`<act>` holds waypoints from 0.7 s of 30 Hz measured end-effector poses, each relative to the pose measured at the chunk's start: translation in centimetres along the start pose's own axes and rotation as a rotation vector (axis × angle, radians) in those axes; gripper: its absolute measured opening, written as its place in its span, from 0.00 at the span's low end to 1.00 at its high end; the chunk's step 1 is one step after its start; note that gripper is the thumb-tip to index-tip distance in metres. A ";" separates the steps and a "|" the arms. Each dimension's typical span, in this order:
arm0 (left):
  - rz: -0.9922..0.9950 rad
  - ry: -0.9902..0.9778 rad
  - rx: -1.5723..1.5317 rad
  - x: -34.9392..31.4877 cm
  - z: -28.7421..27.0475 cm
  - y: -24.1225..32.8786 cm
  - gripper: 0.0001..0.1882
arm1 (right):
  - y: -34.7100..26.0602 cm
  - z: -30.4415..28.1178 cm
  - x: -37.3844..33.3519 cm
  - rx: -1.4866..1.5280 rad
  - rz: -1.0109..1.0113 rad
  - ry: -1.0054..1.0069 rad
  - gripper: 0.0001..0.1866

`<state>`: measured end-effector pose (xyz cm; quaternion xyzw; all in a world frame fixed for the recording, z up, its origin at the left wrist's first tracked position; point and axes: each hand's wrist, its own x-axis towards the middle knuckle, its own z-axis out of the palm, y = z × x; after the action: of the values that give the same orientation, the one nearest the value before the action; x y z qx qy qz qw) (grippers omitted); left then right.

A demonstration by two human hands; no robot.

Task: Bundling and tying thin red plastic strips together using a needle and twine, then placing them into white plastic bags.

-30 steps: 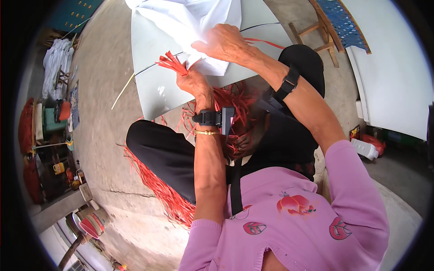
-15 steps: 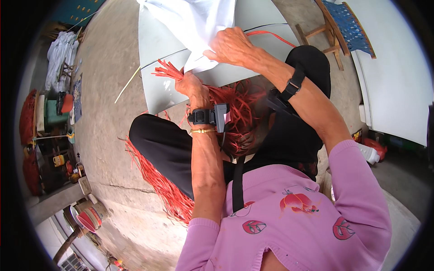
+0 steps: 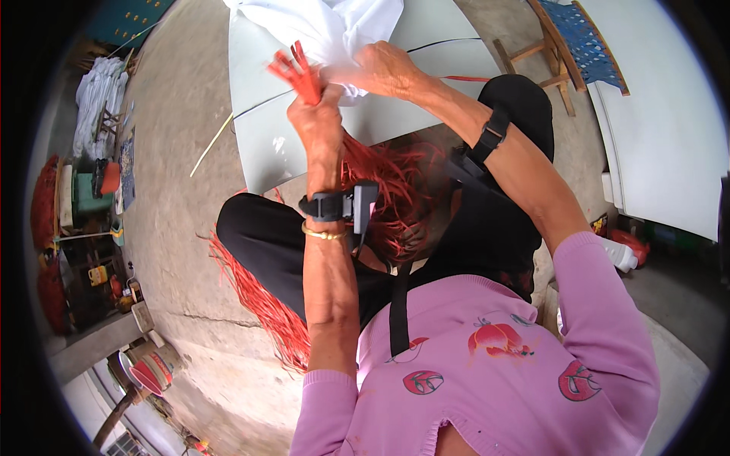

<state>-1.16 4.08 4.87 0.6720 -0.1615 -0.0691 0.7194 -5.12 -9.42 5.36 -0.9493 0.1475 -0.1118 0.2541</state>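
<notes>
My left hand [image 3: 316, 125] is closed around a bundle of thin red strips [image 3: 306, 82]. Their short ends fan out above the fist, and the long strands hang below it between my knees. A white cloth [image 3: 300, 26] lies bunched behind both hands on a pale grey sheet [image 3: 262, 152]. Against the cloth, my right hand [image 3: 386, 70] is bent toward the left one. Its fingertips are smeared by motion, so their grip does not show.
More red strips [image 3: 266, 304] lie beside my left leg. A wooden stool with a blue woven seat [image 3: 585, 45] stands at the far right, near a large white panel [image 3: 661, 114]. Along the left are piled white material [image 3: 101, 99] and a red-rimmed tub [image 3: 148, 372].
My left hand has risen away from me with the red strips, whose ends now point more upward. My right hand has shifted slightly, and the cloth's lower corner has drawn up.
</notes>
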 end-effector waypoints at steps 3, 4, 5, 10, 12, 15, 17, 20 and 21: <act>-0.014 0.071 -0.056 -0.9 -1.2 -1.0 0.16 | -0.2 -0.4 0.4 0.217 0.021 0.056 0.33; 0.020 0.177 -0.066 -1.5 -1.4 -1.6 0.18 | -0.2 -0.5 0.5 0.225 0.076 0.042 0.31; 0.022 0.122 -0.070 -2.0 -1.2 -2.3 0.20 | -0.2 -0.5 0.6 0.281 0.079 0.007 0.29; 0.077 0.205 -0.125 -1.8 1.6 -5.7 0.20 | 0.2 -0.3 0.8 0.220 0.169 -0.058 0.28; 0.054 0.214 -0.039 -0.1 3.1 -6.5 0.14 | 0.4 -0.3 0.9 0.204 0.173 -0.073 0.27; -0.172 0.453 -0.289 1.0 4.4 -7.5 0.03 | 0.8 -0.4 1.0 0.360 0.113 0.023 0.26; -0.333 0.420 -0.252 1.2 3.5 -7.9 0.02 | 1.2 -1.1 1.0 0.241 0.067 0.007 0.25; -0.377 0.424 -0.219 0.9 2.4 -8.0 0.03 | 1.0 -1.3 0.3 0.091 -0.008 0.064 0.23; -0.461 0.411 -0.312 0.9 2.0 -7.9 0.02 | 0.8 -1.3 0.3 0.042 0.054 0.040 0.23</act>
<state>-0.07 1.26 -2.78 0.5725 0.1554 -0.1169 0.7965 -5.44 -10.77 6.06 -0.9370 0.1759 -0.1269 0.2737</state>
